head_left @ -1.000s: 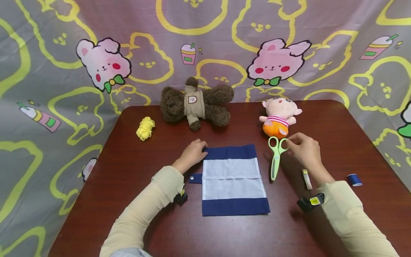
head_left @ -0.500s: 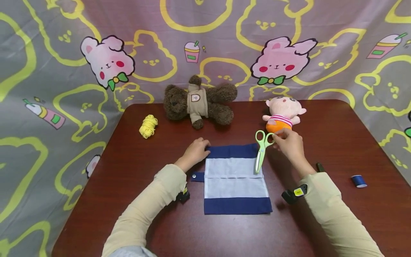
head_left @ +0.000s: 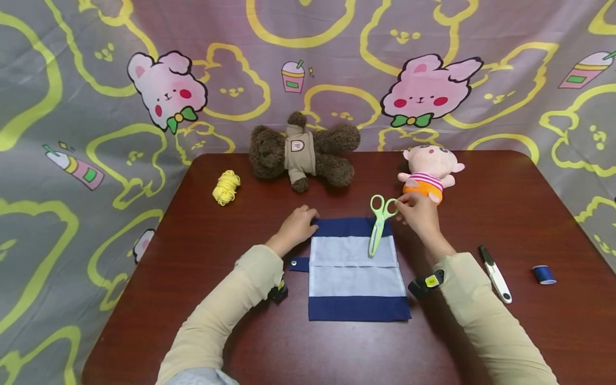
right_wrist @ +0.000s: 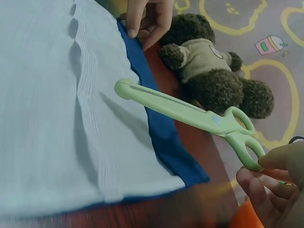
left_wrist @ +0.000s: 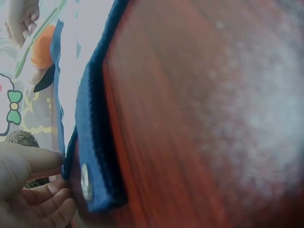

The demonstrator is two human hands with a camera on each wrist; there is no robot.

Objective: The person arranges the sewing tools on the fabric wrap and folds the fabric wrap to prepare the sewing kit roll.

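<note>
An unrolled cloth pouch (head_left: 353,280) lies flat on the table, navy at both ends and pale in the middle. Elastic loops (right_wrist: 85,76) run across it, and a snap tab (head_left: 300,263) sticks out on its left. My left hand (head_left: 297,225) pinches its far left corner between thumb and fingers, as the left wrist view shows. Light green scissors (head_left: 380,222) hang from my right hand (head_left: 420,212), which pinches one finger loop. Their closed blades point down over the pouch's far right part, apart from the cloth in the right wrist view.
Yellow yarn (head_left: 226,187), a brown teddy bear (head_left: 300,152) and a pink plush doll (head_left: 428,171) lie along the back. Right of my right arm are small thread snips (head_left: 495,275) with a black end and a blue thread spool (head_left: 544,275). A patterned curtain (head_left: 337,59) hangs behind.
My right hand has carried the scissors leftward, from beside the pouch to above its far right part. The snips by the right forearm have come into full view. My left hand stays at the corner.
</note>
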